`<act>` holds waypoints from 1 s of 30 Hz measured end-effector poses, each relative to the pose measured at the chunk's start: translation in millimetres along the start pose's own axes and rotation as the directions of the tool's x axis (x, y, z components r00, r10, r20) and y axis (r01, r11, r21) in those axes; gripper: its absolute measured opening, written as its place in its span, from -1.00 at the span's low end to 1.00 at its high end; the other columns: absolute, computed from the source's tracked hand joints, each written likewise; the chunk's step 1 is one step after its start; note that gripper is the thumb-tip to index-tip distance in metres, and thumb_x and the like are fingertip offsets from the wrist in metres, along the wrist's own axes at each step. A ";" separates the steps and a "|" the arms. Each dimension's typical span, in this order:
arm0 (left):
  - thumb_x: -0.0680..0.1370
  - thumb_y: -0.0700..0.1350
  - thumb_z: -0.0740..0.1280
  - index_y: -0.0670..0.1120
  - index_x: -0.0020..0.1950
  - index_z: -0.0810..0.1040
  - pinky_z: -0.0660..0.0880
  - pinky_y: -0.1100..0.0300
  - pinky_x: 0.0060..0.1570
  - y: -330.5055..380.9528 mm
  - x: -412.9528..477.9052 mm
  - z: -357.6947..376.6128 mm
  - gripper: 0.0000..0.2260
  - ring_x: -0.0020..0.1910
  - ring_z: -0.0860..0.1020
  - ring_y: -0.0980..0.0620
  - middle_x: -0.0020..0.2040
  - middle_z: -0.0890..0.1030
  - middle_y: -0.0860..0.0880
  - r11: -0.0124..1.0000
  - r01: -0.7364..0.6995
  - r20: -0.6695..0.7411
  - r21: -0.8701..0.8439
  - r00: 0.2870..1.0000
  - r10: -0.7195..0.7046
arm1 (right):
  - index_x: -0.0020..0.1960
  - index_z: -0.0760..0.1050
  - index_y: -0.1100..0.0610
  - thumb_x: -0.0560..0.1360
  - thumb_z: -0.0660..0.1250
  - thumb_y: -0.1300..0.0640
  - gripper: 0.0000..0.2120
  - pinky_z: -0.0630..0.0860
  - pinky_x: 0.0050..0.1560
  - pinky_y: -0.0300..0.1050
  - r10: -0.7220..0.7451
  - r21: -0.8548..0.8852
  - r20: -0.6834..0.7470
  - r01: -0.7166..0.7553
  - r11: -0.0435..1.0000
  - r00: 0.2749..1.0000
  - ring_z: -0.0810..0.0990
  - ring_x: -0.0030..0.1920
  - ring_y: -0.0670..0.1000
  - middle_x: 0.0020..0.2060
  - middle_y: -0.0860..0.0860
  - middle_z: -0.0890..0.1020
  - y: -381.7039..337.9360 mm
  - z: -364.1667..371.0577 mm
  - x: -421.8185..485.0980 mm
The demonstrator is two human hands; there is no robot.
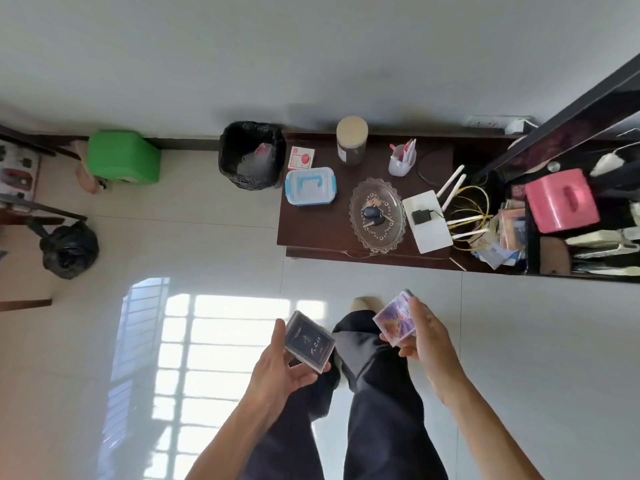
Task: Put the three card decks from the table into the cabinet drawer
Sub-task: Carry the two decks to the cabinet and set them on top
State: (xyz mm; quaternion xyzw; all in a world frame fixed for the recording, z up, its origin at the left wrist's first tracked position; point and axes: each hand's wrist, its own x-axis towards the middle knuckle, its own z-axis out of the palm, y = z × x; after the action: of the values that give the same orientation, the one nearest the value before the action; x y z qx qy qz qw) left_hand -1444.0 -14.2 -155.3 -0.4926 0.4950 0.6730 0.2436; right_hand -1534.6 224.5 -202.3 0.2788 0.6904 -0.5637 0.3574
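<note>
My left hand holds a dark navy card deck flat in its fingers, above the floor. A purple and pink card deck sits in my right hand, which grips it from the right side; I cannot tell whether this is one deck or two stacked. The low dark wooden cabinet stands ahead against the wall, its drawer front shut under the top edge. Both hands hover well short of the cabinet, over my legs.
On the cabinet top lie a blue-lidded plastic box, a glass dish with keys, a white router, a jar and a pen cup. A black-lined bin stands left of it, a green stool further left.
</note>
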 end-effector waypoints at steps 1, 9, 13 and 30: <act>0.52 0.40 0.13 -0.04 0.24 0.59 0.58 0.00 -0.02 -1.1 21.4 0.0 -0.39 0.01 0.69 -0.31 0.10 0.71 -0.18 1.000 -0.003 0.016 0.023 1.000 0.002 | 0.28 0.51 -0.09 0.58 0.14 -0.37 -0.53 0.64 -0.30 -0.17 -0.046 -0.025 0.005 0.047 0.999 0.999 0.74 -0.10 0.02 -0.01 0.00 0.71 6.0 3.3 18.3; 0.53 0.36 0.09 -0.03 0.28 0.52 0.65 0.08 -0.16 -34.8 224.9 -11.7 -0.42 -0.05 0.70 -0.32 0.13 0.69 -0.15 0.985 -0.157 0.098 0.076 0.984 0.149 | 0.24 0.47 -0.11 0.59 0.28 -0.19 -0.72 0.56 -0.33 -0.32 -0.184 0.024 0.110 0.182 0.983 0.977 0.74 -0.11 -0.03 -0.13 -0.10 0.71 74.6 28.9 191.6; 0.61 0.23 0.13 -0.07 0.30 0.50 0.57 0.22 -0.41 -65.5 323.7 -21.8 -0.54 -0.11 0.71 -0.31 0.08 0.69 -0.20 0.955 -0.296 0.143 0.037 0.947 0.288 | 0.21 0.50 -0.27 0.61 0.35 -0.12 -0.81 0.47 -0.31 -0.21 -0.263 -0.051 0.203 0.278 0.959 0.943 0.77 -0.09 0.09 -0.05 -0.03 0.73 115.0 47.0 276.6; 0.54 -0.06 0.42 -0.19 0.30 0.55 0.68 0.01 -0.09 -19.2 490.4 -63.7 -0.63 -0.09 0.73 -0.05 0.03 0.73 -0.11 0.679 -0.646 -0.047 0.350 0.712 0.701 | 0.14 0.49 0.05 0.58 0.41 0.05 -0.81 0.46 -0.45 -0.20 -0.503 -0.312 0.129 0.516 0.797 0.855 0.76 -0.34 0.01 -0.09 0.05 0.73 102.3 165.4 409.8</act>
State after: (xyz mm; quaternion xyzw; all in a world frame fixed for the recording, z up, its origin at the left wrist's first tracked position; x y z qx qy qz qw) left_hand -1595.6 -142.8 -608.6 -0.2881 0.7599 0.5827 0.0066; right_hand -1665.7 76.7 -610.6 0.0066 0.8182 -0.5185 0.2484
